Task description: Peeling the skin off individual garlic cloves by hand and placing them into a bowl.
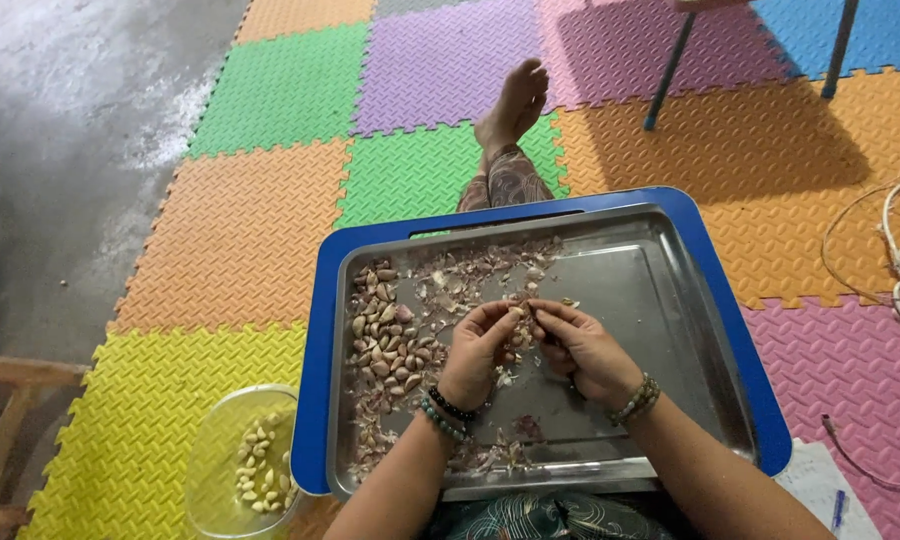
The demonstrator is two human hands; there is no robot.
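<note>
A: Both hands meet over the middle of the steel tray (670,300). The left hand (478,350) and the right hand (582,345) have their fingertips drawn together, pinching one small garlic clove (522,300) between them, just above the tray floor.

B: Can you see the grip itself?

A: Only partly. The thumbs and forefingers press in on the clove from either side; the other fingers curl loosely behind. How much skin is left on it I cannot tell (it is small and half hidden by the fingertips).

B: And around them?

A: A heap of cloves (382,335) lies along the tray's left edge, with papery skins (470,270) scattered toward the far edge and some near the front edge. The tray rests on a blue board (315,400). Off the board's front left corner, on the foam mat (240,230), stands a clear bowl (232,450) with peeled cloves in it.

B: What could go wrong from here?

A: The clove is slick and held only by fingertips, so I judge it could squirt out and land among the unpeeled heap or the skins. A nail pressed too hard might gouge the flesh. And the bowl sits low beside the board's edge, so a sweeping left forearm could tip it.
</note>
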